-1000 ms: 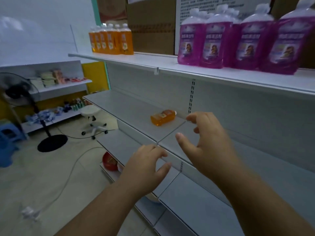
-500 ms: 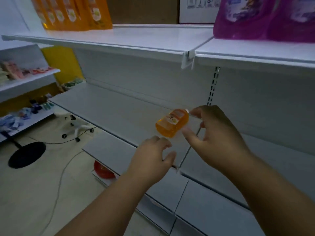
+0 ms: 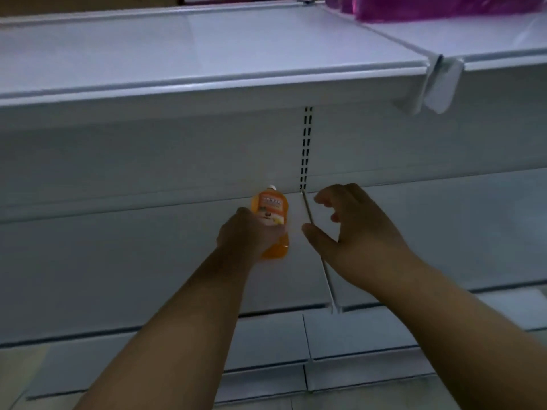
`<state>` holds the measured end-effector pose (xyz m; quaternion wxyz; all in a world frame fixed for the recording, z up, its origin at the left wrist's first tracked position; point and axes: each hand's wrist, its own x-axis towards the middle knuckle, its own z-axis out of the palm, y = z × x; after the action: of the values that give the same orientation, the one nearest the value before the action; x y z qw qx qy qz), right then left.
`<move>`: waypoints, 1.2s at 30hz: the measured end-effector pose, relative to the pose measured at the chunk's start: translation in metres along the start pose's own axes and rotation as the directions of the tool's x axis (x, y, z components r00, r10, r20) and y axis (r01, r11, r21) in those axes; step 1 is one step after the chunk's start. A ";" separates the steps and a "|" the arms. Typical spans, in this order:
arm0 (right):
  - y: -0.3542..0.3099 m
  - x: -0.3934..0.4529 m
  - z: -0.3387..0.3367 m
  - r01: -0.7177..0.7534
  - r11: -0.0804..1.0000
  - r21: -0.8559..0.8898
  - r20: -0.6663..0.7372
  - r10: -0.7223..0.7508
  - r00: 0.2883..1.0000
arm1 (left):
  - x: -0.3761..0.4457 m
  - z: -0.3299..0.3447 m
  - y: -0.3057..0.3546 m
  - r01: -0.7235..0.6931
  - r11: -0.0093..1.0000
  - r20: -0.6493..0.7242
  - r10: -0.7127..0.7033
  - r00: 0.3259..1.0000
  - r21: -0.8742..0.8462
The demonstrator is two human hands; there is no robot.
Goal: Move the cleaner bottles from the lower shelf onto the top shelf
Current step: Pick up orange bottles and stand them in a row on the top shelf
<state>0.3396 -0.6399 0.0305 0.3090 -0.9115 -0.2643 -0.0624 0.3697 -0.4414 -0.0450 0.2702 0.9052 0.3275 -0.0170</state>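
Observation:
An orange cleaner bottle [image 3: 270,213] with a white cap lies on the lower shelf [image 3: 124,261], cap pointing toward the back wall. My left hand [image 3: 247,235] grips its lower half, covering much of the body. My right hand [image 3: 352,229] hovers just right of the bottle with thumb and fingers spread, holding nothing. The top shelf [image 3: 192,45] runs across the upper part of the view, bare on the left.
Purple cleaner pouches [image 3: 438,7] stand at the top shelf's far right. A plastic price-tag holder [image 3: 438,84] hangs from the top shelf's front edge. A slotted upright [image 3: 306,146] splits the back wall. More shelves [image 3: 355,335] step out below.
My view moved closer and turned to face the shelves. My left hand reached forward and took hold of the orange bottle. My right hand stays spread beside it.

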 end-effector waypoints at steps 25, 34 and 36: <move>-0.170 -0.085 -0.015 0.067 0.475 0.878 0.147 -0.400 0.905 | -0.292 -0.125 -0.119 -0.468 0.754 -0.494 0.220 0.841 -0.461; -0.307 -0.084 -0.049 0.317 0.403 0.859 -0.050 -0.551 0.833 | -0.317 -0.255 -0.170 -0.515 0.812 -0.548 0.309 0.777 -0.273; -0.335 -0.079 -0.050 0.361 0.389 0.848 -0.110 -0.536 0.837 | -0.308 -0.285 -0.180 -0.562 0.790 -0.542 0.370 0.754 -0.242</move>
<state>0.0999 -0.4808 0.2265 0.6543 -0.5404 -0.5237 0.0747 -0.0223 -0.3635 0.1763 0.3534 0.8620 0.1374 0.3365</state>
